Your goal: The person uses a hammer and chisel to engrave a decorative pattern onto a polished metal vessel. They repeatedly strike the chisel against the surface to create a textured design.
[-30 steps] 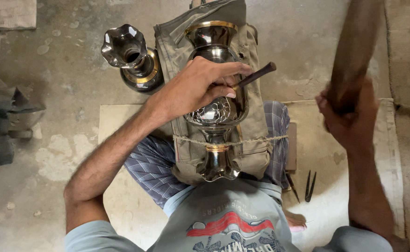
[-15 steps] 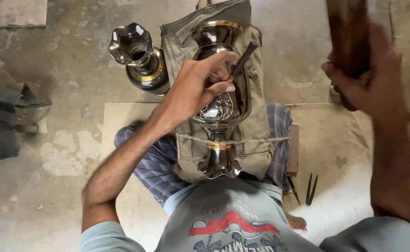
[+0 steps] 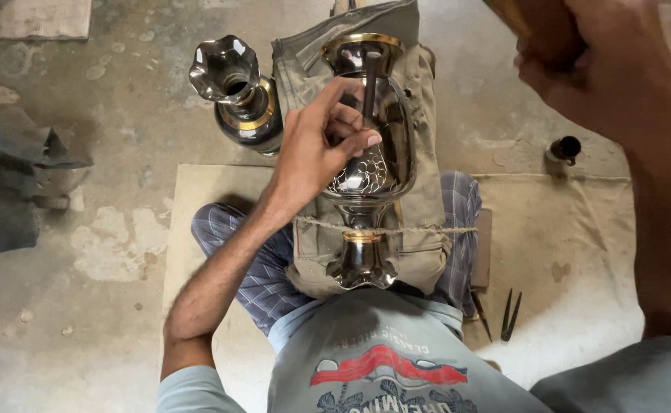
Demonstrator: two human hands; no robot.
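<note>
Polished metal vase lies on its side across my lap, mouth pointing away from me, cradled on a khaki cloth and tied down at its narrow neck by a cord. My left hand rests on the vase's swollen body; its fingers are pinched around a thin dark punch, whose shaft stands up from between them near the vase's upper shoulder. My right hand is raised well above and to the right of the vase, clenched around a wooden handle that runs out of the picture. 1 second vase with a fluted rim stands upright on the floor just beside my left hand. 2 slim dark tools lie on the mat by my right knee.
</note>
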